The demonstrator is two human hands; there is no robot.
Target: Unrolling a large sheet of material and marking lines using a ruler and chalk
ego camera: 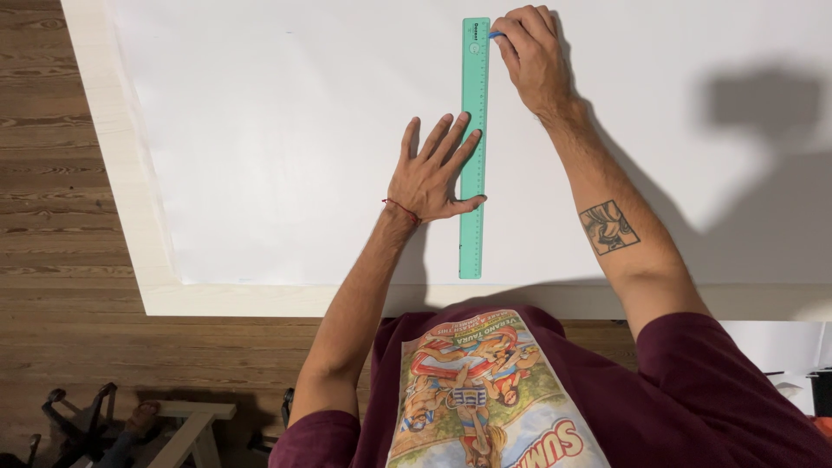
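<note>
Nearest the camera is the person's maroon shirt (693, 407) with a colourful print on its front. Just beyond it runs the near edge of the white table (260, 299), set on a wooden floor (52, 217). A large white sheet (286, 130) covers most of the table top.

A green ruler (472, 147) lies flat on the sheet, running lengthwise from just beyond the table's near edge straight away towards the far side.

The left hand (429, 173) lies palm down on the sheet against the ruler's left edge, about halfway along it. Its fingers are spread, and the fingertips and thumb press on the ruler. A thin red string circles that wrist.

Farther off, the right hand (530, 56) sits at the ruler's far end, on its right side. Its fingers are bunched together, pinching a small blue tool (495, 35) whose tip meets the ruler's right edge. What kind of tool it is cannot be told. No containers are in view.
</note>
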